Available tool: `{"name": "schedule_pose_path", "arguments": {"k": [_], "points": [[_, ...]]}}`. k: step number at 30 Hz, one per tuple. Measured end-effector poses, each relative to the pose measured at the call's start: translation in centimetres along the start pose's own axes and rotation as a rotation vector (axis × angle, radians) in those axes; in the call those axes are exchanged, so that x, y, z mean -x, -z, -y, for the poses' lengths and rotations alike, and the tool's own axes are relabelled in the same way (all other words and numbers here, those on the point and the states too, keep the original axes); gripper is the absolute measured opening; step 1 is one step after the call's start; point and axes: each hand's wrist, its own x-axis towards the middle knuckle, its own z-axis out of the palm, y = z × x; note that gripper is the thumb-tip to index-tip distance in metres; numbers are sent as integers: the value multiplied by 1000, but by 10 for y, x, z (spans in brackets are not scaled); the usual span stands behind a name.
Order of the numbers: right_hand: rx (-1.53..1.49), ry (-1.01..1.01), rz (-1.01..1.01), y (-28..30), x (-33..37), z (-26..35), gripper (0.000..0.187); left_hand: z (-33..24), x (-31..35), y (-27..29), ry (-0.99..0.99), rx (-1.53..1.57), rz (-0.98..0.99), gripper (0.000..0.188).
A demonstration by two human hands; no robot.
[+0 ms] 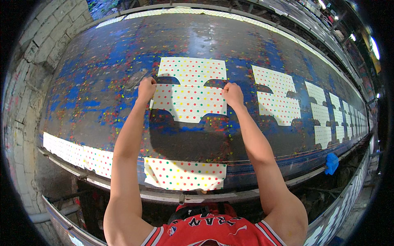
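Both arms reach forward over a long, paint-spattered table (pixel 94 98). A white cut cloth piece with red, green, yellow and orange dots (pixel 189 100) lies in front of me. My left hand (pixel 146 88) pinches its upper left corner, and my right hand (pixel 233 95) pinches the upper right one. The lower edge narrows between two curved cut-outs. Directly beyond it lies a matching dotted piece (pixel 193 67), whose narrow end meets the held piece's top edge. Shadow from my body falls across the held cloth's left part and the table below.
To the right, a pair of dotted pieces (pixel 277 96) lies in the same layout, with more pairs running along the table. Dotted strips (pixel 184 174) line the near edge. A blue rag (pixel 331 163) hangs at the near rail. A block wall (pixel 30 82) stands left.
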Motion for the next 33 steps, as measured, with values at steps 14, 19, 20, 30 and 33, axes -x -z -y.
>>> {"name": "schedule_pose_path", "arguments": {"k": [14,19,20,30,33], "points": [[-326,90,-72,52,-34,16,13,-27,-31,48,-84,232,-5,11],[-297,73,-159,16,-101,0,14,-19,-97,4,-93,145,-69,17],[-299,38,-195,7,-112,-5,14,-16,-107,-5,-81,118,-69,18],[-172,25,-101,-29,-168,-26,11,-8,-162,-47,-154,-29,-91,18],[-132,5,-113,-31,-169,-23,12,-6,-166,-48,-181,-67,-48,15]]}}
